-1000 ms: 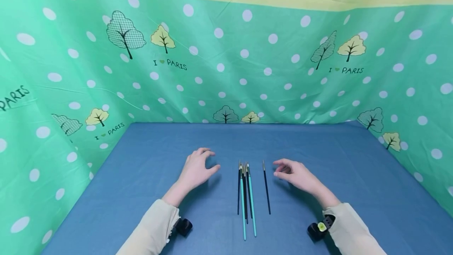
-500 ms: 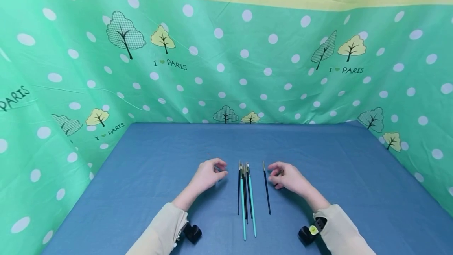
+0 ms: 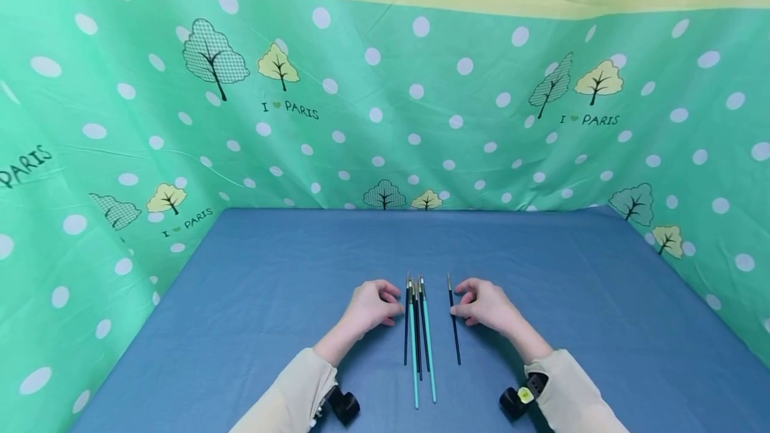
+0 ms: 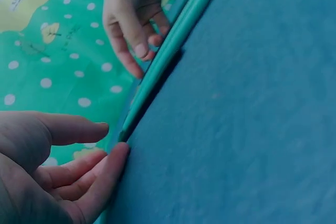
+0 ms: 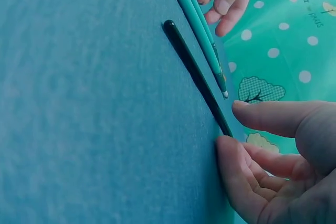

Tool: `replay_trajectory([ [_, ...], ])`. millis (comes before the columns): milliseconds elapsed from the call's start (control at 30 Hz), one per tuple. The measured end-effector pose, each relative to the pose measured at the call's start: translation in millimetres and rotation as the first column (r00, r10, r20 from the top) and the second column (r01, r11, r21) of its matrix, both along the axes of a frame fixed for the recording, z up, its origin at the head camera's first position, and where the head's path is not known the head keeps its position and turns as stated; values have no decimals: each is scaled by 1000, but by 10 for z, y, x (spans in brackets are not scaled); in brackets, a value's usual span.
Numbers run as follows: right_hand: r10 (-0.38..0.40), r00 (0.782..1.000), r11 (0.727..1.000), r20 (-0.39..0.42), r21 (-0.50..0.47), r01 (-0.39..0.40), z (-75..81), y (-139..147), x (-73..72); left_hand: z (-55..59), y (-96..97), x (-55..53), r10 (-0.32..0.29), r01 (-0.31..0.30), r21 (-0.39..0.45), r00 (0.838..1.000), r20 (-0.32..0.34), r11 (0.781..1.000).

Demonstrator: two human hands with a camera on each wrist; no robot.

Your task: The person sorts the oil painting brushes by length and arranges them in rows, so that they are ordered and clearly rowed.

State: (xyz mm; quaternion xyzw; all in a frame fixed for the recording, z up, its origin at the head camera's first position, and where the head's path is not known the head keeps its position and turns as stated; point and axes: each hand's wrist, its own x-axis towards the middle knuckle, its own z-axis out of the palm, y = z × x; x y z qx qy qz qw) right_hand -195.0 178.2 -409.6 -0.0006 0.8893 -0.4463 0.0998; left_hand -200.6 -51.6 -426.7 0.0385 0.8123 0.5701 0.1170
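A lone black-handled paintbrush [image 3: 455, 333] lies on the blue cloth [image 3: 271, 266]; in the right-wrist view its bristle end disappears behind the right hand's forefinger. The right hand [image 3: 486, 303] is beside it, fingers bent, thumb and forefinger parted with nothing pinched; whether a fingertip touches the handle is unclear.

To its left lies a bunch of paintbrushes [image 3: 414, 353], two teal-handled, the rest black and overlapping too closely to count surely. The left hand [image 3: 371, 306] is just beside the bunch, its thumb and fingers apart and gripping nothing; contact is hard to judge.

Both pale sleeves [image 3: 283, 396] are cut off by the lower edge, as is the near side of the cloth. Behind stands a polka-dot curtain [image 3: 355, 112].
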Motion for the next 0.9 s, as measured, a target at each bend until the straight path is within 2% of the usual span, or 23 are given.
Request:
replay_trajectory([
  [200,-8,1000,999,6,40,8,6,-38,23,4,91,37,10,-10,4,1000,4,1000],
  [400,-3,1000,992,-2,128,3,10,-87,38,38,155,78,18,-25,-112,998,-60,993],
  [533,-5,1000,990,-2,143,5,2,-106,38,53,178,104,23,-37,-159,996,-86,987],
  [800,5,1000,985,-13,172,-3,5,-128,15,82,184,120,30,-48,-160,993,-111,986],
  [900,10,1000,982,-17,187,-7,8,-129,-10,70,180,110,32,-44,-135,995,-94,990],
])
